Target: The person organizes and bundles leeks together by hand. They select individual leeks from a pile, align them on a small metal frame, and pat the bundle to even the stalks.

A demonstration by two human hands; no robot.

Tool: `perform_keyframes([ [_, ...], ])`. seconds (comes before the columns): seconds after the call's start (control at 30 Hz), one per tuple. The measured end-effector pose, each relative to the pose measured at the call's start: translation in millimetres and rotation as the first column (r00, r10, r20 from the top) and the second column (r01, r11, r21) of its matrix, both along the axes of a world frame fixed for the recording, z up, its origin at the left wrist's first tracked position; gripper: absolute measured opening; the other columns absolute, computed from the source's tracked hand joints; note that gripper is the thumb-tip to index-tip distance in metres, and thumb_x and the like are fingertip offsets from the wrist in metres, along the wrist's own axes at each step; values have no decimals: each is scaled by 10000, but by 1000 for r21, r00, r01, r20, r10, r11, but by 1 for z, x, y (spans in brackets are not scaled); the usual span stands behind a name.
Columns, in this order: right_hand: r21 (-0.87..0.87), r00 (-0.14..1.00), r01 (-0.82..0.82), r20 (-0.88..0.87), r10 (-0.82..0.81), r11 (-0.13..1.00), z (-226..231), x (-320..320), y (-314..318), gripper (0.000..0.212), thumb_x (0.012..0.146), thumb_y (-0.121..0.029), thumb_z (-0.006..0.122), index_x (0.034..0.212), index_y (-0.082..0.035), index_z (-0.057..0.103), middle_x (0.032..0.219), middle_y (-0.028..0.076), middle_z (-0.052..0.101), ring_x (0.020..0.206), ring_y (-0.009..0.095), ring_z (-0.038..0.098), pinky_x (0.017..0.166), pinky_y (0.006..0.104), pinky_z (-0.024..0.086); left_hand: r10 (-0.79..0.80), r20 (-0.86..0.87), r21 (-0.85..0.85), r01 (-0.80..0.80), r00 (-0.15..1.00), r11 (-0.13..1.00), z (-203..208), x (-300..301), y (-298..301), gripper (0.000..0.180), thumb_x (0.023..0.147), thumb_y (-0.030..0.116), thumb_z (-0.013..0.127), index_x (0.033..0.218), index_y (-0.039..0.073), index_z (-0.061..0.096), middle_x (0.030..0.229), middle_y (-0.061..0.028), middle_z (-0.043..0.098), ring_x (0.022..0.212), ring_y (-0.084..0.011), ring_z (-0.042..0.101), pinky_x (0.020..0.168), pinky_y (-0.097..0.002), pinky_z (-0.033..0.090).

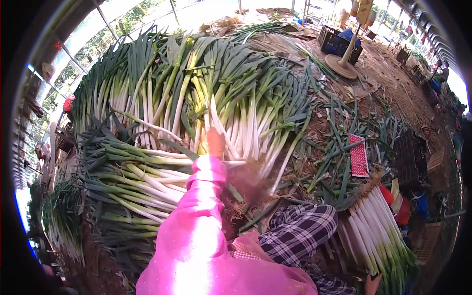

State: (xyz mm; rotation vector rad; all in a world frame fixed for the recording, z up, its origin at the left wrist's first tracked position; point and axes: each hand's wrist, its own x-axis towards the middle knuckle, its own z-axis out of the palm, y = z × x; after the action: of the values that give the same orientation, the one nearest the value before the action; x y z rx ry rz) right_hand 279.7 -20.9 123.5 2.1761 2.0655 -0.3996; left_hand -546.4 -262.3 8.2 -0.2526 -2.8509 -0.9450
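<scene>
My left arm, in a pink sleeve, reaches forward to a wide pile of leeks (246, 123). My left hand (214, 142) looks closed around the white stalk of a leek (215, 118), though its fingertips are mostly hidden. Closer to me, more leeks (147, 184) lie crosswise with their leaves to the left. My right hand (372, 284) shows only partly at the lower right edge. It is by the green leaves of a row of trimmed leeks (376, 231) with their roots toward the far side. Whether it holds anything is not visible.
Cut leaves (329, 147) litter the soil right of the pile, with a red-and-white dotted panel (359, 156) on them. Dark crates (412, 157) stand at the right. Farther back are a round-based stand (341, 66) and a black crate (330, 42). My plaid-covered knee (305, 228) is beside the leek row.
</scene>
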Motion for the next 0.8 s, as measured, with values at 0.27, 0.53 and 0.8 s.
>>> perform_keyframes([
  [0.27,-16,970,2,-241,-6,1000,17,-26,-3,823,831,-410,662,1386,86,309,1318,283,467,1172,346,510,958,402,424,230,92,-285,-195,969,938,-14,-18,22,386,730,201,679,998,-55,568,921,-234,664,861,-385,658,772,-427,526],
  [0.53,-165,984,165,-46,-174,972,8,7,1,746,843,-522,596,1370,-22,428,1375,207,445,1235,329,459,1003,485,382,-567,373,842,-11,735,539,94,-14,26,442,877,101,610,1241,-26,394,859,-98,613,709,-213,653,596,-324,563],
  [0.8,23,997,-56,-54,57,998,-42,44,23,842,801,-232,631,1410,133,178,1476,302,217,1393,355,222,1146,361,184,-591,693,669,-62,413,741,11,32,-18,214,842,44,612,1020,-50,538,884,-145,626,767,-275,668,664,-409,583],
])
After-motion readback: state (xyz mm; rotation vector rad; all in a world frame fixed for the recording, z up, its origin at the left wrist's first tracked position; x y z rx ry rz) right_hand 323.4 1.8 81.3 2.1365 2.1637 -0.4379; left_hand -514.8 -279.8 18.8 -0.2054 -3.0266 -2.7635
